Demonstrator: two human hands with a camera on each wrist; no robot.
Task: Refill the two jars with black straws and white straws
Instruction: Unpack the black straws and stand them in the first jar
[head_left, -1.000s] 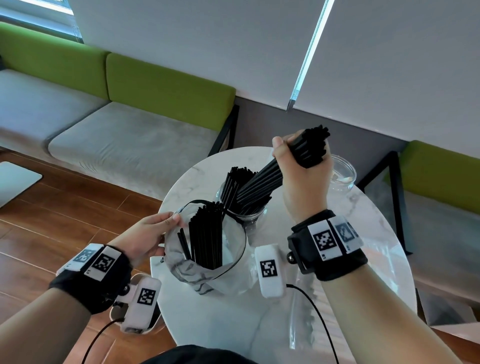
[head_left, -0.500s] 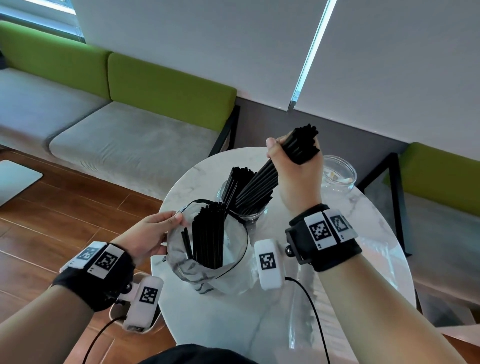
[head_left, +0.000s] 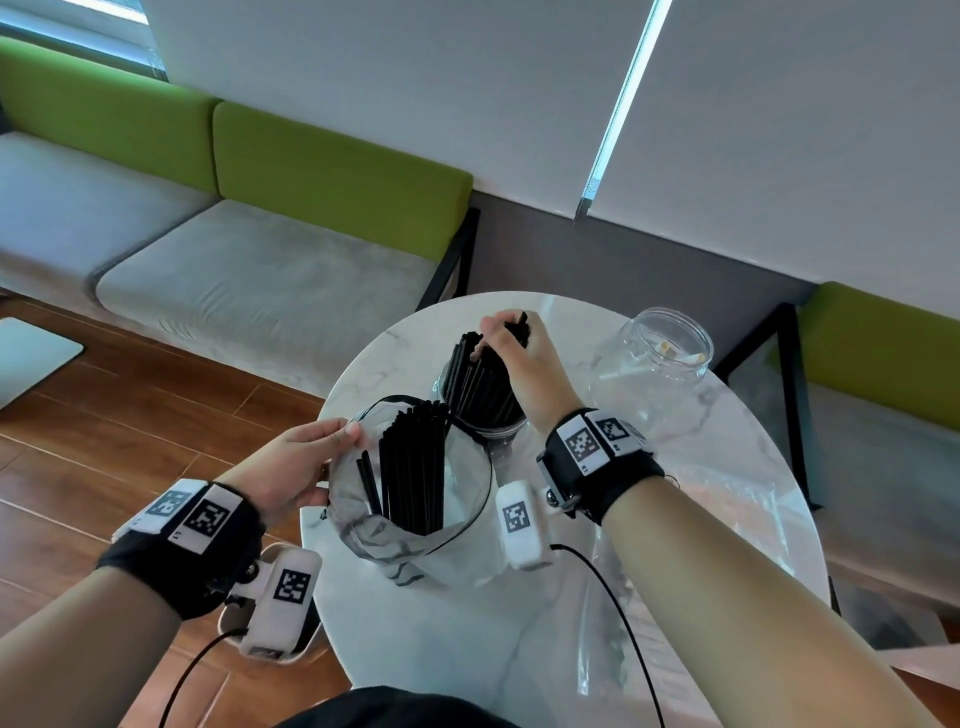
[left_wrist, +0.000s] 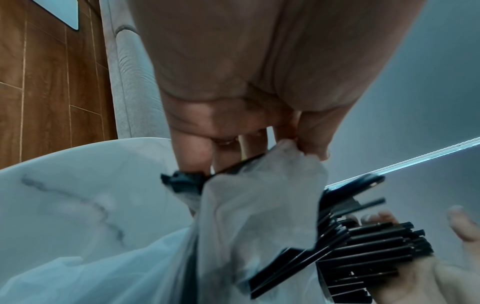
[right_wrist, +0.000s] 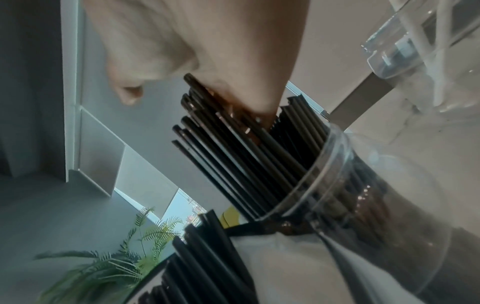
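Observation:
A clear jar (head_left: 500, 432) at the middle of the round marble table (head_left: 467, 649) is packed with black straws (head_left: 475, 387). My right hand (head_left: 508, 344) sits on top of that bundle, fingers curled round the upper ends of some straws (right_wrist: 246, 154). In front of it a clear plastic bag (head_left: 457, 545) stands open with more black straws (head_left: 415, 467) inside. My left hand (head_left: 340, 441) pinches the bag's near-left rim (left_wrist: 298, 148). A second clear jar (head_left: 660, 358) at the back right holds only a few white straws.
A flat clear plastic sheet or bag (head_left: 727, 519) lies on the table's right side under my right forearm. A grey and green bench (head_left: 260, 291) runs behind the table, with wooden floor (head_left: 104, 441) to the left. Cables hang from both wrist cameras.
My right hand has come down with its tilted bundle of black straws, which now stands lower and steeper inside the jar. The left hand has kept its hold on the bag rim.

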